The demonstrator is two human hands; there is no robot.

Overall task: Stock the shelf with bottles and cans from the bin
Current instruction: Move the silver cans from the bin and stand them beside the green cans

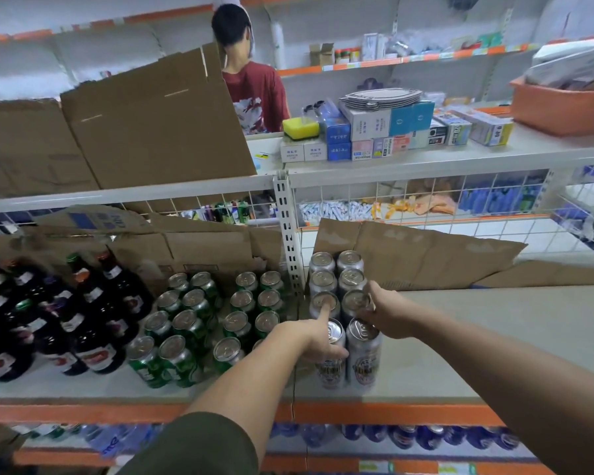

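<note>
Head view, right of shelf post (290,234): left hand (314,337) grips front can (330,368), forefinger (323,315) straight onto can behind (326,301); right hand (386,315) pinches neighbouring can (353,298).

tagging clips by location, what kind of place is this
Most likely a small shop: orange-edged shelving, rows of silver cans and green cans, dark bottles, boxed goods above.

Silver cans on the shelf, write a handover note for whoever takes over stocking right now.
Left grip: curled round the front-left silver can, index finger on the can top behind it.
Right grip: holds the third-row right silver can.
Done: silver cans stand two wide, four deep, beside the green cans and dark bottles.
Left: fill the shelf to their right; bin not in view.
</note>
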